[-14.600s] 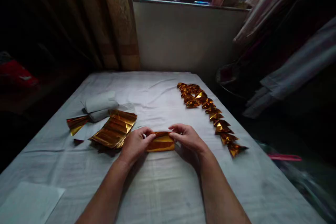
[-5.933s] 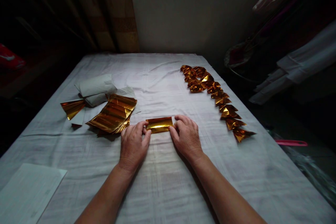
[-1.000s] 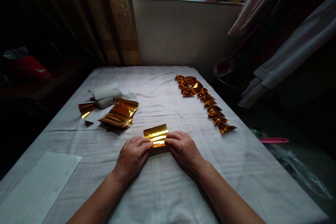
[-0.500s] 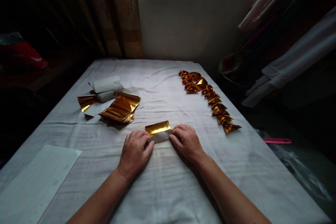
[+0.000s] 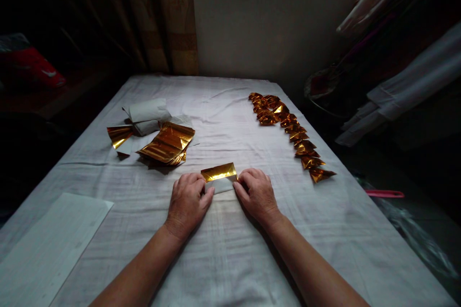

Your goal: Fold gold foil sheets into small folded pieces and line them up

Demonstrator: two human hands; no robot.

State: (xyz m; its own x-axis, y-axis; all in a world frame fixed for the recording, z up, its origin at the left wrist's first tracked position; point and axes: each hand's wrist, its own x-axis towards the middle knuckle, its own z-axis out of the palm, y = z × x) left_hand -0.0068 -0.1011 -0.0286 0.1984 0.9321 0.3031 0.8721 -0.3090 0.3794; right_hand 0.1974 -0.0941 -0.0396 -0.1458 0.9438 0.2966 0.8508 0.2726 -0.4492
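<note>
A small sheet of gold foil paper (image 5: pixel 220 172) lies on the white cloth in front of me, its near edge folded up so a grey-white backing strip shows. My left hand (image 5: pixel 188 199) pinches the left end, thumb on the folded strip and fingers curled at the corner. At the other end, my right hand (image 5: pixel 257 194) grips the right corner between thumb and curled fingers. Beyond my left hand is a stack of gold foil sheets (image 5: pixel 167 144). To the right runs a row of folded gold foil pieces (image 5: pixel 304 146).
White-backed papers (image 5: pixel 147 110) and a loose gold foil piece (image 5: pixel 118 135) lie at the back left. A large white sheet (image 5: pixel 57 244) rests at the near left. Past the right edge of the cloth-covered table (image 5: pixel 223 100) are a pink handle (image 5: pixel 384 194) and clear plastic (image 5: pixel 421 240).
The whole view has shifted slightly, with the scene a little higher and further right. My left thumb has slid a little inward along the folded strip; both hands keep their hold.
</note>
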